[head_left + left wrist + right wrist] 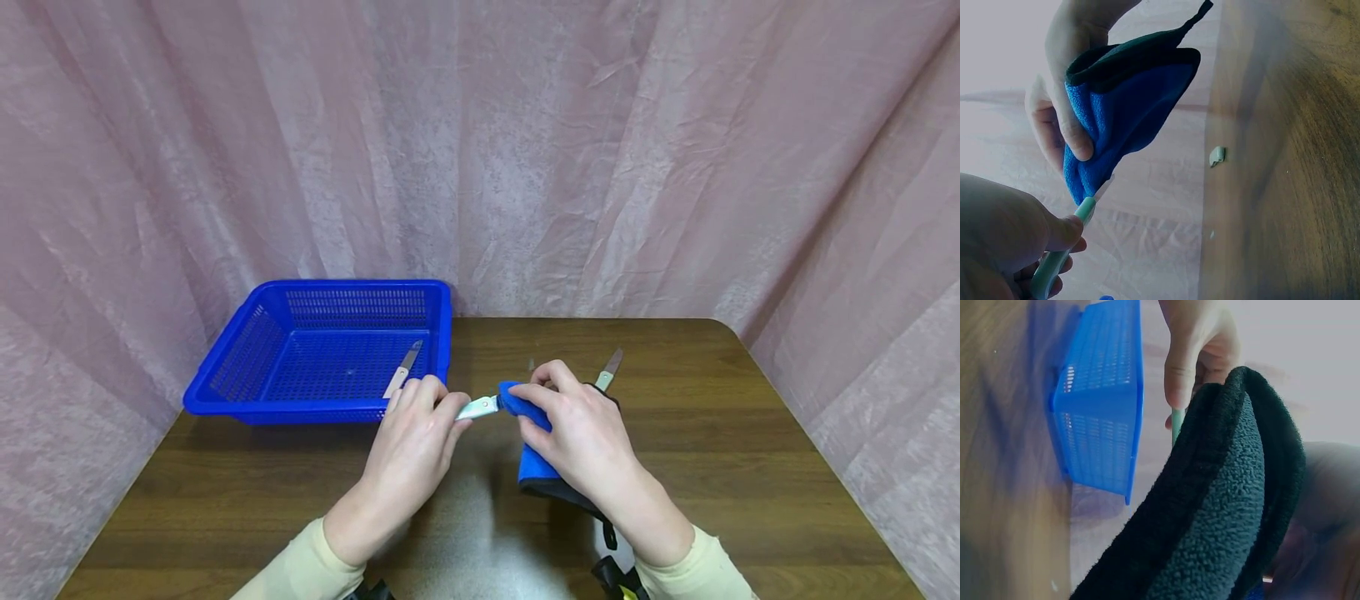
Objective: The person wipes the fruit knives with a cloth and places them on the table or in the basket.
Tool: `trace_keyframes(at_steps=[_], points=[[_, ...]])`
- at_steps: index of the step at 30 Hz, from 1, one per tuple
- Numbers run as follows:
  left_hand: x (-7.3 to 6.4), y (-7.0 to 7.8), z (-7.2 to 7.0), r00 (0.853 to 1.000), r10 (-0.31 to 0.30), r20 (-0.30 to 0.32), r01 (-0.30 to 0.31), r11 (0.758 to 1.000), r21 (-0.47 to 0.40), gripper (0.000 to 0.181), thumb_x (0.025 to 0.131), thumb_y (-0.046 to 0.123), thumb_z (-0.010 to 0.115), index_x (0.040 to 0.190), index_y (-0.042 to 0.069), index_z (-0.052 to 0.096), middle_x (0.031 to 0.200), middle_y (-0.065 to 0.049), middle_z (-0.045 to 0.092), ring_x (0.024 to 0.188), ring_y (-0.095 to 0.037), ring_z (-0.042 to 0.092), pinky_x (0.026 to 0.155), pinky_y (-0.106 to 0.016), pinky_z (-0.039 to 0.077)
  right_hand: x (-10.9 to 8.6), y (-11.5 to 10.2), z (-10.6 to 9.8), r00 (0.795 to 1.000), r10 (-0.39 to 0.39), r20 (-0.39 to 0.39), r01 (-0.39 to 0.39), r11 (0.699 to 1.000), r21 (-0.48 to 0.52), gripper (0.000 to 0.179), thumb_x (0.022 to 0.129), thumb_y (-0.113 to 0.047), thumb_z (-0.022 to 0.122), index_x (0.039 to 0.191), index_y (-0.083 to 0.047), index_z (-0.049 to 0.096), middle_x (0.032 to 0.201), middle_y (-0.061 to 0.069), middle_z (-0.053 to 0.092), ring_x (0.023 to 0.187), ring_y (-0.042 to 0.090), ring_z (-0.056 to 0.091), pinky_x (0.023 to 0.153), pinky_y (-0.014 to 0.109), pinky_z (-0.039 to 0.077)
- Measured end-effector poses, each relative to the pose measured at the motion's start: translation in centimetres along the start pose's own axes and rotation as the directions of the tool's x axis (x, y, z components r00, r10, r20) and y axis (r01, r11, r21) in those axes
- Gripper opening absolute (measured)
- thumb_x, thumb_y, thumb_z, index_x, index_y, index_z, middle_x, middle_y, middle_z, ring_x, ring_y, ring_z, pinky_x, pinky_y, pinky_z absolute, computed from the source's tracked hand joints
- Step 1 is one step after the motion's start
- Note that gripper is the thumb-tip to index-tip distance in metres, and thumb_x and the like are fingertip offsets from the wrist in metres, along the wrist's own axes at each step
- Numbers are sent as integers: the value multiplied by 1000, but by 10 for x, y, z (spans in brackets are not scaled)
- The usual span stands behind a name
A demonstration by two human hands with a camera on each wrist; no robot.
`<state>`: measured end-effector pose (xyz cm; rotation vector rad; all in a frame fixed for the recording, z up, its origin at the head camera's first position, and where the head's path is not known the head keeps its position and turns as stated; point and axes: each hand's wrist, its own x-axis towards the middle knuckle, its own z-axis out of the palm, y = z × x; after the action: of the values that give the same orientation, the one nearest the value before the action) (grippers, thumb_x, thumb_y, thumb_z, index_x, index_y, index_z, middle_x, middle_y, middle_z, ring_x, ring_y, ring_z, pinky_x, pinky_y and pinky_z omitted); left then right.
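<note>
Black-edged blue cloth [1222, 506], pinched by the right hand [588, 425], partly covers the blade [1105, 187] of a folding knife [478, 407], its long axis running rightward from the left hand [416, 429] that grips its pale-green handle [1051, 270].

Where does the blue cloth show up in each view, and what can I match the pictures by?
Head: blue cloth, low and right of centre, in the right hand.
Left wrist: blue cloth, above the middle, slightly left of centre.
Right wrist: blue cloth, large, from the centre down to the bottom edge.
Shared landmark: the green-handled knife in the left hand.
</note>
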<state>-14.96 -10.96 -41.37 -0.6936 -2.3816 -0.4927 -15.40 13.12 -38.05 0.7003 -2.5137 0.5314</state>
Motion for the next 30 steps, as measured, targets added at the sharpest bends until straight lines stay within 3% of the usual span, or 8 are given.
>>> trace_keyframes(at_steps=[21, 30], points=[[2, -4, -3, 1000, 4, -18, -4, 1000, -15, 21, 94, 14, 89, 111, 8, 78, 95, -4, 57, 88, -31, 56, 94, -52, 49, 5, 23, -12, 986, 154, 66, -155, 988, 7, 35, 94, -15, 83, 128, -19, 84, 122, 4, 65, 84, 25, 69, 68, 45, 58], [2, -4, -3, 1000, 5, -20, -5, 1000, -17, 22, 94, 14, 89, 112, 7, 78, 95, -4, 57, 88, -30, 57, 92, -50, 49, 6, 32, -15, 978, 201, 62, -201, 980, -1, 33, 95, -17, 82, 128, -18, 83, 124, 8, 65, 86, 29, 71, 70, 50, 59]])
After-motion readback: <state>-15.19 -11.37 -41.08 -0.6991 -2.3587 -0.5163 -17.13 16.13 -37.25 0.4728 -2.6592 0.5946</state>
